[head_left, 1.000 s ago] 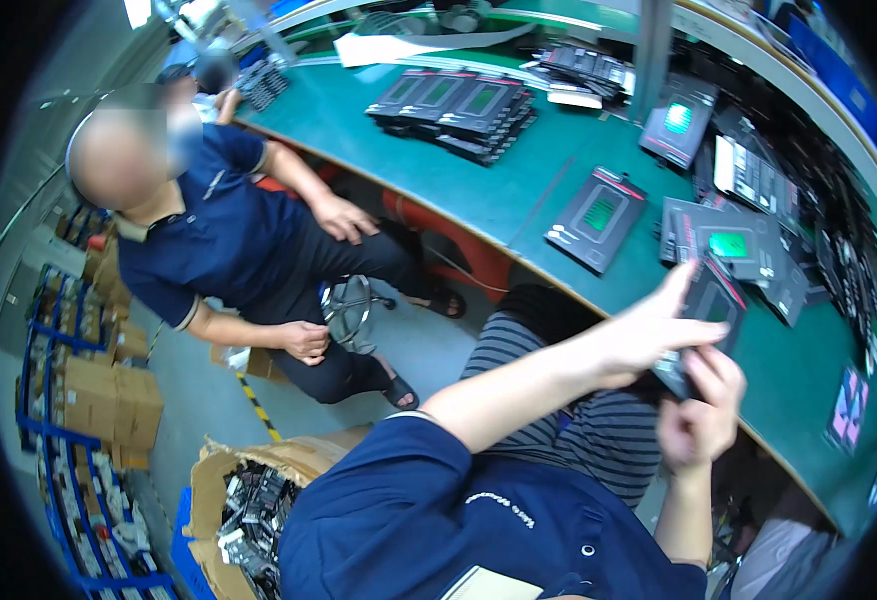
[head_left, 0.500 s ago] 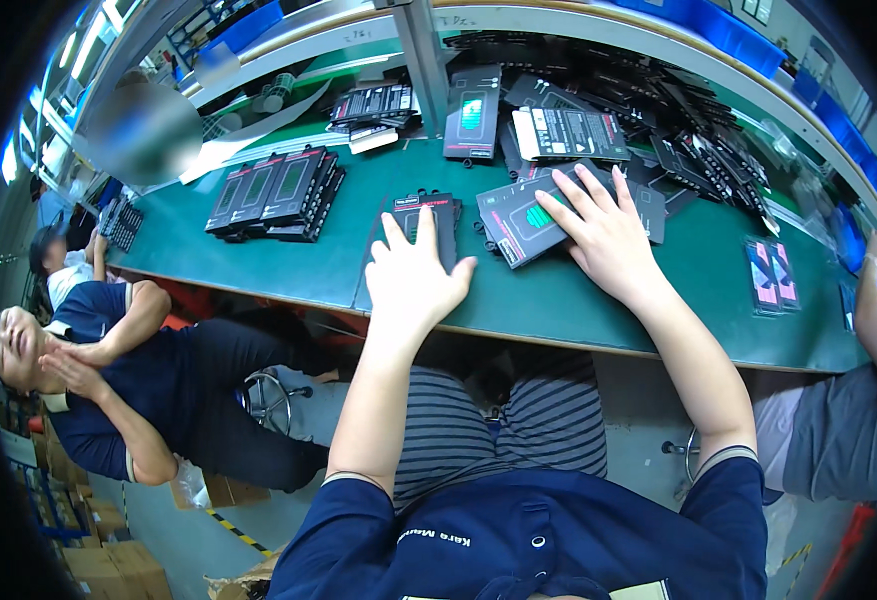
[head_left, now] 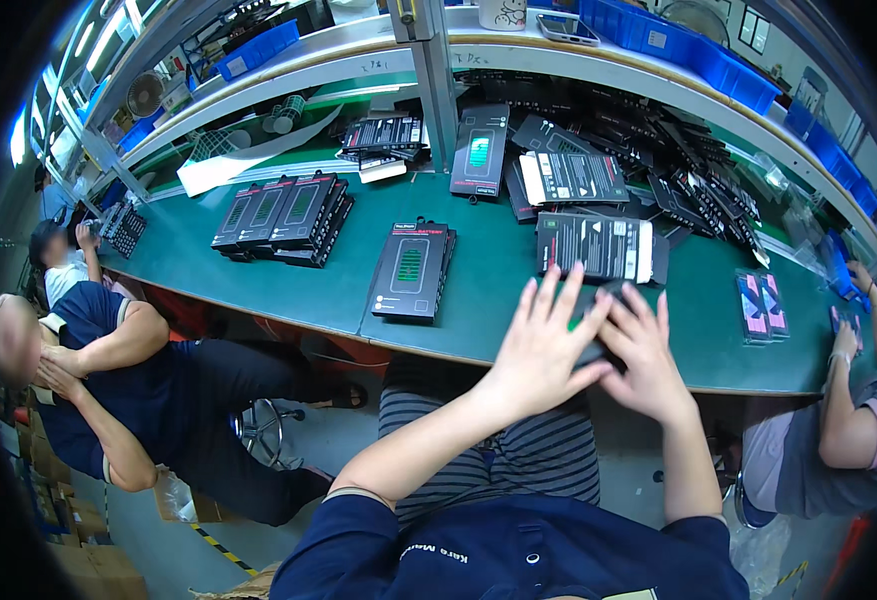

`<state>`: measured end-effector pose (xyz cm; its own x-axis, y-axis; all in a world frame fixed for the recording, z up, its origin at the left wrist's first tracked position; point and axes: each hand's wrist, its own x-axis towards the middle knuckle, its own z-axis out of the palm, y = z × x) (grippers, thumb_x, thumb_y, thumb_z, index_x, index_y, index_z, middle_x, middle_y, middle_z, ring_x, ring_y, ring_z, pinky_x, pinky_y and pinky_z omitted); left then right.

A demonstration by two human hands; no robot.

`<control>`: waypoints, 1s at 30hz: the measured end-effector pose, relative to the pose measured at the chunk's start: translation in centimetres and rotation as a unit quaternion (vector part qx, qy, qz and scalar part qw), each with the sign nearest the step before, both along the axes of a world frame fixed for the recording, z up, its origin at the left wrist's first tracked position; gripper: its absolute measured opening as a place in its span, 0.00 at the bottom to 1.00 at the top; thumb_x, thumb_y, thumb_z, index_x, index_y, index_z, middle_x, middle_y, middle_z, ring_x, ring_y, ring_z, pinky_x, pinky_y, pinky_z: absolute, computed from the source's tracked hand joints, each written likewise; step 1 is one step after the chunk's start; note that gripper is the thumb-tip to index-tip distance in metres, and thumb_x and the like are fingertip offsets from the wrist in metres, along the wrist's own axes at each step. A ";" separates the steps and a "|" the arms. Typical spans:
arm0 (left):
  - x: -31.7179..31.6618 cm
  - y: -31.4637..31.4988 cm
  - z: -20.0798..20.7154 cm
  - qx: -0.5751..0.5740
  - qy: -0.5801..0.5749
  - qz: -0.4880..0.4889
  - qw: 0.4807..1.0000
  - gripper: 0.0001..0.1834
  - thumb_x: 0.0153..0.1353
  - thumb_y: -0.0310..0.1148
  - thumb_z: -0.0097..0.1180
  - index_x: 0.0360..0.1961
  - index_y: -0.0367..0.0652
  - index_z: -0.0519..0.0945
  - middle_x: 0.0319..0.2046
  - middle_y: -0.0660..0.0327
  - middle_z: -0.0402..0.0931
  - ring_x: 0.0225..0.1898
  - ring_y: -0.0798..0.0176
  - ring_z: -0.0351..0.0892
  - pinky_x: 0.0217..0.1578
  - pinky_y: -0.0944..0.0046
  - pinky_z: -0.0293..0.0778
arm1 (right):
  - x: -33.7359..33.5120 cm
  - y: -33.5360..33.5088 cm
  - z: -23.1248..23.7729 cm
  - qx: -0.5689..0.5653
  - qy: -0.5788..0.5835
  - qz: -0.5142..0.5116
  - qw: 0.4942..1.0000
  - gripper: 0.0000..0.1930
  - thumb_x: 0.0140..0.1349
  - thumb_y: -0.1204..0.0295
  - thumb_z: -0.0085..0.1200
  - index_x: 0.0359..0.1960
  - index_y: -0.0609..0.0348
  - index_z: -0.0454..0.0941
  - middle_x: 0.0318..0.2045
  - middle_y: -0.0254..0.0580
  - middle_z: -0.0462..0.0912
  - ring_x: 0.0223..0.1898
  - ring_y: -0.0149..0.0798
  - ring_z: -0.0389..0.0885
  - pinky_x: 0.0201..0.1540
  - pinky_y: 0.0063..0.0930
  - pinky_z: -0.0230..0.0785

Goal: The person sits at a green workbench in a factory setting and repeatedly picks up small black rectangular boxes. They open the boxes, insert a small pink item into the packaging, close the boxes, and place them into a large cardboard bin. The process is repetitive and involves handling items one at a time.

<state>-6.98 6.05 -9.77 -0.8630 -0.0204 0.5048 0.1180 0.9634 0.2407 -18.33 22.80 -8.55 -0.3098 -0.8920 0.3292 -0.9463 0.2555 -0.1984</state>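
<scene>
Right of the frame's centre, a mostly hidden dark carton (head_left: 591,350) is being covered by the left hand (head_left: 541,352), with fingers spread, and the right hand (head_left: 650,368), with fingers slightly parted; whether it is being pinched cannot be told. Stacked black retail boxes (head_left: 280,215) are being supported by the green tabletop (head_left: 323,290) at upper left.

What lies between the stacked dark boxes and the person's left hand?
In the head view, at least one separate dark box lies on the green table between them.

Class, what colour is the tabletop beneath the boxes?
The tabletop is dark green, seen best in the head view.
</scene>
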 end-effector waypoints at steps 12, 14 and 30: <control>-5.5 -2.5 3.5 0.009 -0.015 -0.056 0.998 0.19 0.59 0.40 0.62 0.48 0.42 0.81 0.32 0.54 0.82 0.36 0.51 0.84 0.39 0.54 0.78 | -15.2 12.5 -3.8 -0.045 0.057 -0.404 0.912 0.23 0.69 0.63 0.50 0.58 0.69 0.74 0.61 0.61 0.73 0.65 0.56 0.69 0.68 0.42 0.59; -4.2 -3.0 4.4 0.074 -0.053 -0.110 0.990 0.19 0.60 0.39 0.61 0.50 0.42 0.81 0.33 0.53 0.82 0.37 0.51 0.83 0.40 0.54 0.78 | -10.7 10.6 -3.2 -0.078 0.078 -0.360 0.926 0.20 0.65 0.67 0.55 0.54 0.69 0.77 0.58 0.59 0.76 0.61 0.57 0.72 0.66 0.44 0.61; -3.2 -3.7 0.3 0.019 -0.139 -0.152 0.978 0.49 0.48 0.62 0.66 0.64 0.41 0.70 0.67 0.45 0.62 0.71 0.44 0.58 0.69 0.52 0.57 | -2.7 5.7 1.1 0.045 -0.213 -0.055 0.974 0.38 0.44 0.67 0.72 0.61 0.52 0.72 0.65 0.48 0.72 0.68 0.51 0.62 0.73 0.59 0.38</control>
<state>-10.22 2.31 -9.51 -0.9357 0.2454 0.2537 0.3235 0.8835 0.3386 -21.02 28.51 -7.41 -0.4966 -0.8651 0.0706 -0.7484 0.3855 -0.5397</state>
